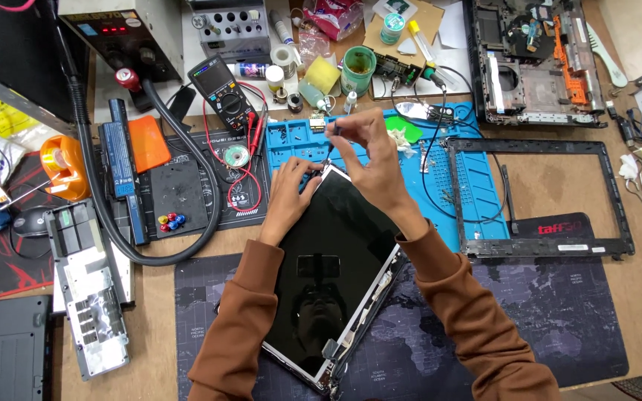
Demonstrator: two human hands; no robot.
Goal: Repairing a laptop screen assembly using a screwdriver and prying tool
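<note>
The person's left hand (291,187) rests with curled fingers on the far corner of a bare laptop screen panel (336,271), pressing it down; it grips nothing that can be seen. The right hand (369,160) is raised just above that same corner, thumb and forefinger pinched on a thin dark tool (334,137) — whether it is a screwdriver or tweezers cannot be told. Both arms wear brown sleeves.

The screen panel lies tilted near the middle of the desk, its near part on a dark map-printed mat (440,327) and its far corner over a blue work mat (455,171). Its glass is black and reflects the person's outline.

To the right of the panel, touching the blue mat's edge, lies an empty black screen bezel (536,193). At the far right corner of the desk sits an opened laptop base (533,63) with its insides showing. Toward the far edge, left of the hands, a black multimeter (224,87) lies with red leads coiled beside it — next to it a black mat carries a long laptop battery (122,167) and an orange pad (148,142). A thick black hose (105,215) curves along the left side, and a silver metal cover plate (87,289) lies near the left edge.
</note>
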